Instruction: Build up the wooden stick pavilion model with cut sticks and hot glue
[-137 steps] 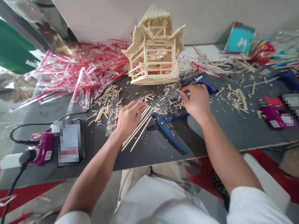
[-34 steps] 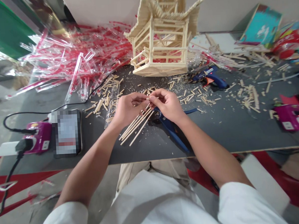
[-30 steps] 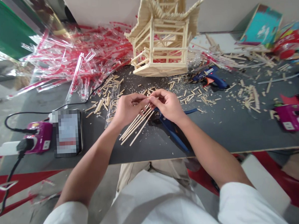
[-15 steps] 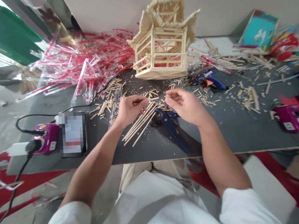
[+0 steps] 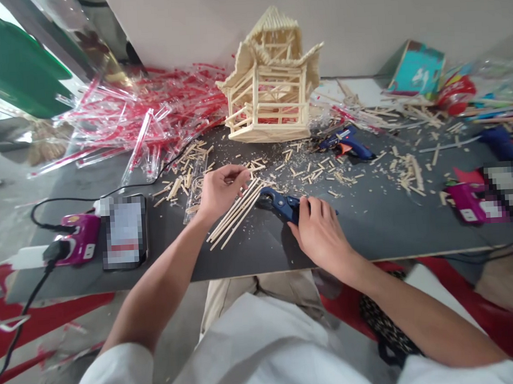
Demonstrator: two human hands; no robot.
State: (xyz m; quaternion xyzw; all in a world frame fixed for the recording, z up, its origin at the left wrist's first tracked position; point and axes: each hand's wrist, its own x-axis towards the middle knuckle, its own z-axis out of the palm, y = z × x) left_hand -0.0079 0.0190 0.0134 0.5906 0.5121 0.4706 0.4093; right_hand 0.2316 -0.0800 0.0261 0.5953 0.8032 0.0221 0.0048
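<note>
My left hand [image 5: 224, 191] is closed in a pinch over the table, with a short thin wooden stick [image 5: 256, 168] at its fingertips. My right hand [image 5: 322, 228] is wrapped round the handles of a blue hand cutter [image 5: 283, 204], whose curved jaw points left. Between the hands, several long wooden sticks [image 5: 234, 216] lie slantwise on the dark table. Behind them stands a small pavilion model [image 5: 272, 91] built of pale sticks, with tiered, upturned roofs.
Red-and-clear plastic wrappers [image 5: 161, 105] are heaped at the back left. A phone [image 5: 124, 233] lies beside a purple power socket [image 5: 80, 238]. Blue glue guns [image 5: 352, 144] rest to the right among stick offcuts [image 5: 410, 169]. A turquoise box [image 5: 420, 69] leans at the back right.
My right hand has come down and towards me and taken hold of the blue cutter, which lay loose before. My left hand stays nearly in place. The view has shifted slightly.
</note>
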